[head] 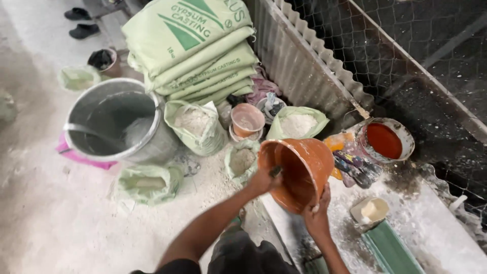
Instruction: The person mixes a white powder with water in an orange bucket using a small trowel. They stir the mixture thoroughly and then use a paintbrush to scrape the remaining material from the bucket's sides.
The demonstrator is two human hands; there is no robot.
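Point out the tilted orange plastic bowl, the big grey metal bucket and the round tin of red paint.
Orange plastic bowl (pixel 299 170), head view, inner wall.
Grey metal bucket (pixel 109 109), head view, inside wall.
Tin of red paint (pixel 384 140), head view, paint surface.

A single head-worn camera looks steeply down from close above the person's arms, facing a corrugated wall (pixel 304 66) toward twelve o'clock, the dusty floor (pixel 61 223) spreading to nine o'clock.

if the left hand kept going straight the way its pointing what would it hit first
Most likely the inner wall of the tilted orange bucket: the left hand already grips its rim, pointing up-right into it. Depth is unclear.
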